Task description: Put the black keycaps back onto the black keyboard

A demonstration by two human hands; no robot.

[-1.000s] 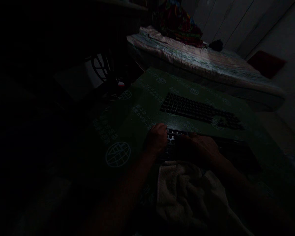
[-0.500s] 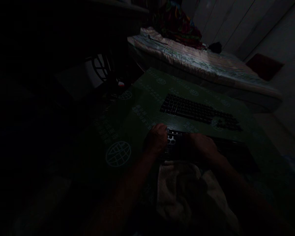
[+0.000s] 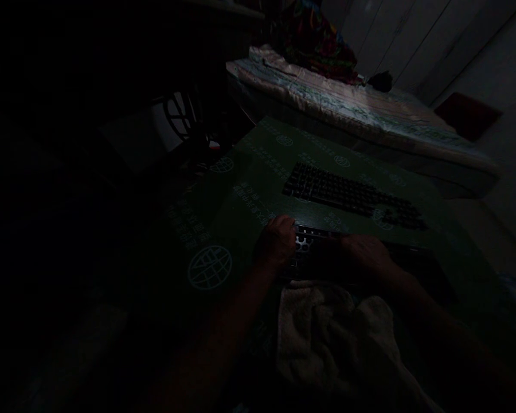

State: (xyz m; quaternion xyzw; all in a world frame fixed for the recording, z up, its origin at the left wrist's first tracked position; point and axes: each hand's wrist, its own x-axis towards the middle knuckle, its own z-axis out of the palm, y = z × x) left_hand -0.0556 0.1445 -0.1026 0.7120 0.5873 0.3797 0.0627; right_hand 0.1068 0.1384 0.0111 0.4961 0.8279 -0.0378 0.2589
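Observation:
The scene is very dark. My left hand (image 3: pixel 277 244) is curled at the left end of a keyboard frame (image 3: pixel 306 242) with bare switch sockets, gripping its edge. My right hand (image 3: pixel 365 255) lies on top of the same frame a little to the right, fingers bent down over it; what they hold is hidden. A black set of keys (image 3: pixel 352 195) lies farther back on the green printed mat (image 3: pixel 223 229). A pale towel (image 3: pixel 327 332) is bunched in front of my hands.
A bed (image 3: pixel 352 115) with a light cover runs across the back, with a colourful cloth heap (image 3: pixel 313 34) and a small dark object (image 3: pixel 380 80) on it. A dark chair or stand (image 3: pixel 183 117) sits at left. Pale wall panels at upper right.
My right hand has shifted slightly to the right along the frame. The left hand stays in place. The view has drifted a little.

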